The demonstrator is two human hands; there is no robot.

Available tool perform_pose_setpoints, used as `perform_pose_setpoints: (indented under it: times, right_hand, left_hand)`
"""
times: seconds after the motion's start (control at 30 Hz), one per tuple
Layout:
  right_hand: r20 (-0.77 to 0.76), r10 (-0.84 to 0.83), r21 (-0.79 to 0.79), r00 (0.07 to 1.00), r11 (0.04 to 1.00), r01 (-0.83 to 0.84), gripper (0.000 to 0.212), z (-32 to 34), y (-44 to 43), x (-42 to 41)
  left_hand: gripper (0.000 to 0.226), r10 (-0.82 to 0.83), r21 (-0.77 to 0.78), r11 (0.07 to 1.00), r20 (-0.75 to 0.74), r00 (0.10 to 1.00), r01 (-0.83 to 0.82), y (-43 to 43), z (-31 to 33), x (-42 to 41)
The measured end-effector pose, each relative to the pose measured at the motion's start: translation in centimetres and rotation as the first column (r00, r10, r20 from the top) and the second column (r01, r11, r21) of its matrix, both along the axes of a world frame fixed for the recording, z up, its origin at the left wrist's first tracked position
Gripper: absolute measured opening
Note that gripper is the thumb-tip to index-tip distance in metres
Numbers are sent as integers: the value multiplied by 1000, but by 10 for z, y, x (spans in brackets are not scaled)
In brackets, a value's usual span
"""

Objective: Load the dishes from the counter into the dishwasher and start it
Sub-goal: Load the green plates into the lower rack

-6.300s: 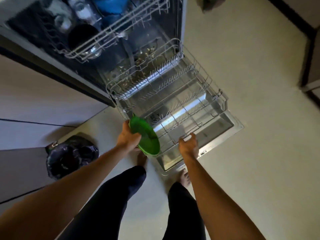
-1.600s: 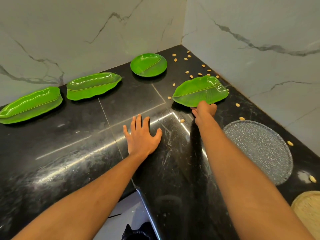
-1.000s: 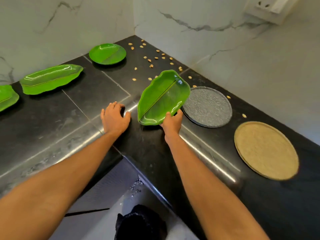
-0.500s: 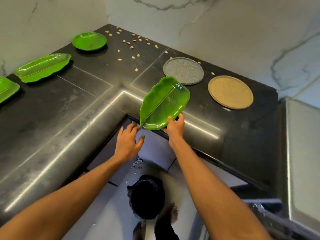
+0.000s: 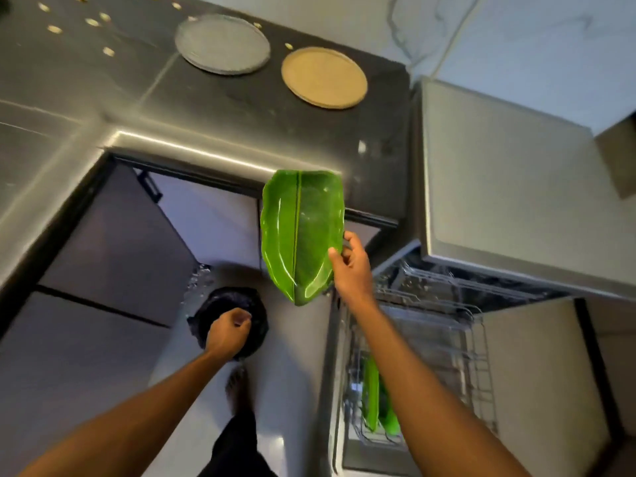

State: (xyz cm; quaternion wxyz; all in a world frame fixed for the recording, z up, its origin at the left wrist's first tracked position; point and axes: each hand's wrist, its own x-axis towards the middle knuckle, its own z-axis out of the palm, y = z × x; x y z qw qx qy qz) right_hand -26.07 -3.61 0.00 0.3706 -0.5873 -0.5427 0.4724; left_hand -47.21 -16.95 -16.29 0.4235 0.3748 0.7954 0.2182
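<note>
1. Green dishes (image 5: 373,401) already stand on edge in the dishwasher's pulled-out lower rack (image 5: 478,356).
2. The left hand (image 5: 229,333) hangs loosely curled and empty, well apart from the right.
3. The right hand (image 5: 349,266) pinches the rim of a green leaf-shaped plate (image 5: 301,232), held in the air beside the rack, not yet loaded.
4. On the black counter (image 5: 223,108), a grey round plate (image 5: 222,43) and a tan round plate (image 5: 323,77) wait; the dishwasher is not yet started.

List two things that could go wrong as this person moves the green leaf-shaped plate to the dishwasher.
1. The right hand pinches the green leaf-shaped plate by one edge only, out past the counter; it could slip and drop to the floor.
2. The wire dishwasher rack already holds green plates standing on edge; the long plate may knock them going in.
</note>
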Motion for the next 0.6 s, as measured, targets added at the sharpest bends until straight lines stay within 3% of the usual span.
perform_pose_setpoints:
  times: [0.17, 0.43, 0.6]
  right_hand:
    - [350, 48, 14, 935, 998, -56, 25, -33, -71, 117]
    - [531, -22, -79, 847, 994, 75, 22, -104, -178, 304]
    - [603, -56, -228, 796, 944, 239, 24, -131, -229, 374]
  left_hand:
    - [6, -163, -54, 985, 26, 986, 164, -35, -23, 88]
    - [15, -321, -112, 940, 31, 947, 322, -106, -46, 240]
    - [14, -284, -175, 940, 78, 956, 293, -147, -43, 298]
